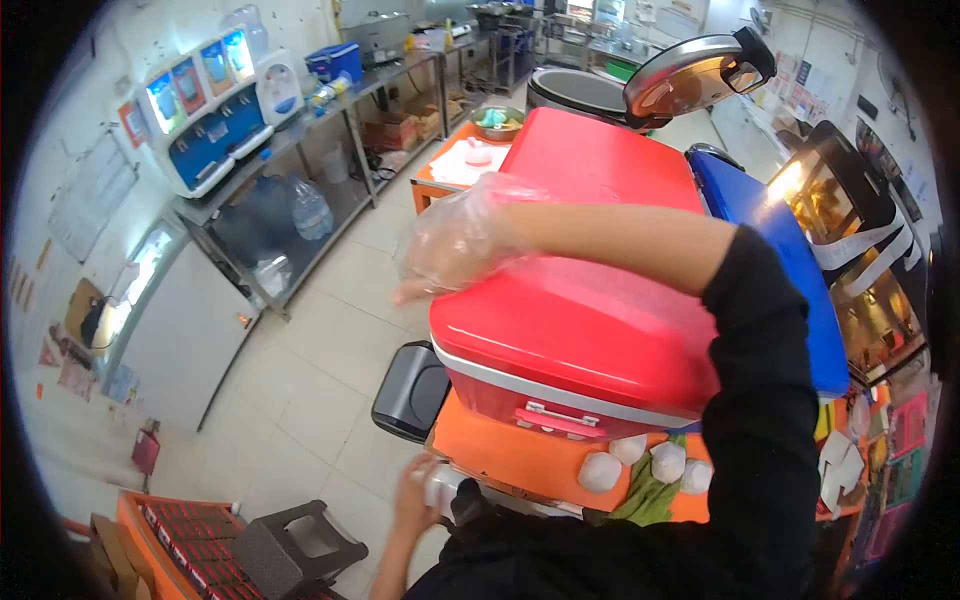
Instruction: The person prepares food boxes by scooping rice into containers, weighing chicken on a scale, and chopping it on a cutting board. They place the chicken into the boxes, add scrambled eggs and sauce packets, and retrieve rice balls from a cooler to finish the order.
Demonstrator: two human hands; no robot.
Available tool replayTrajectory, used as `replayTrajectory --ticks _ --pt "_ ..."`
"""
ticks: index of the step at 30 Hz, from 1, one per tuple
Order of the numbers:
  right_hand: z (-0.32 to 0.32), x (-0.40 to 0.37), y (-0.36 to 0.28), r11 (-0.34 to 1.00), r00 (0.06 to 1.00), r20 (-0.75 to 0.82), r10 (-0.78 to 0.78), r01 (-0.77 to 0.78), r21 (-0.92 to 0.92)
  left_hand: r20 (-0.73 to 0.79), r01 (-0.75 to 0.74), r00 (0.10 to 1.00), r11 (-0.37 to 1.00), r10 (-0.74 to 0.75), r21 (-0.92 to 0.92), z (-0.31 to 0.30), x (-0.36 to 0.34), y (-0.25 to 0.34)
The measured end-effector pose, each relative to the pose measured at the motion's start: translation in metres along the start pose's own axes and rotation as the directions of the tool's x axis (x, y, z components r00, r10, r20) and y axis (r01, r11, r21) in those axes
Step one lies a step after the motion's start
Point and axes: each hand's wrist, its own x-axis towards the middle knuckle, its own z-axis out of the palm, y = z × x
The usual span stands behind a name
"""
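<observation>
A large red cooler (600, 340) with a white band and a front latch sits on the orange table (490, 440), its lid down. My right arm stretches across the lid, and my right hand (455, 240), in a clear plastic glove, is over the cooler's left edge. Its fingers point down and left, smeared by motion. Low in front of my body, beside the table edge, my left hand (415, 495) is closed on a whitish rounded thing (440, 485). White wrapped bundles (600, 471) and a green cloth (650, 488) lie in front of the cooler.
A blue cooler (770, 230) stands against the red one's right side. A dark bin (412, 390) is at the table's left. On the floor are a grey stool (300, 550) and an orange crate (180, 540). Beyond stands a large pot (580, 95) with a raised lid.
</observation>
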Motion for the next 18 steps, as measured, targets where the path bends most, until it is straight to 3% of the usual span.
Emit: replayTrajectory --ticks 1,3,5,7,9,11,13,17,18 --pt "0.001 -0.002 0.002 0.991 0.990 -0.043 -0.132 0.132 -0.012 -0.047 0.023 0.999 0.997 -0.020 0.072 -0.021 0.007 -0.017" --pt "0.001 0.002 0.010 0.997 0.997 0.024 -0.073 0.074 -0.031 -0.223 -0.080 0.965 0.966 0.137 0.248 -0.057 0.036 -0.046" --pt "-0.002 -0.001 0.009 0.999 0.996 0.086 -0.018 0.022 -0.039 -0.376 -0.173 0.891 0.956 0.254 0.237 -0.088 0.080 -0.054" --pt "-0.025 -0.010 0.000 0.990 0.993 0.024 0.114 -0.112 -0.088 -0.484 -0.292 0.803 0.937 0.348 0.190 -0.110 0.128 -0.045" --pt "-0.053 -0.038 0.002 0.989 0.984 -0.153 0.095 -0.110 -0.095 -0.515 -0.442 0.758 0.896 0.401 0.047 -0.129 0.173 -0.033" --pt "-0.082 -0.079 0.000 0.967 0.907 -0.364 0.211 -0.249 -0.061 -0.456 -0.512 0.784 0.854 0.422 -0.089 -0.140 0.218 -0.013" --pt "-0.098 -0.122 0.006 0.906 0.788 -0.498 0.362 -0.423 -0.011 -0.275 -0.578 0.803 0.804 0.529 -0.139 -0.145 0.269 0.010" --pt "-0.090 -0.197 0.039 0.685 0.568 -0.468 0.677 -0.718 0.119 0.102 -0.615 0.740 0.729 0.665 -0.300 -0.103 0.350 0.080" --pt "-0.083 -0.210 0.050 0.634 0.531 -0.427 0.731 -0.761 0.139 0.312 -0.584 0.675 0.742 0.669 -0.328 -0.086 0.365 0.088"
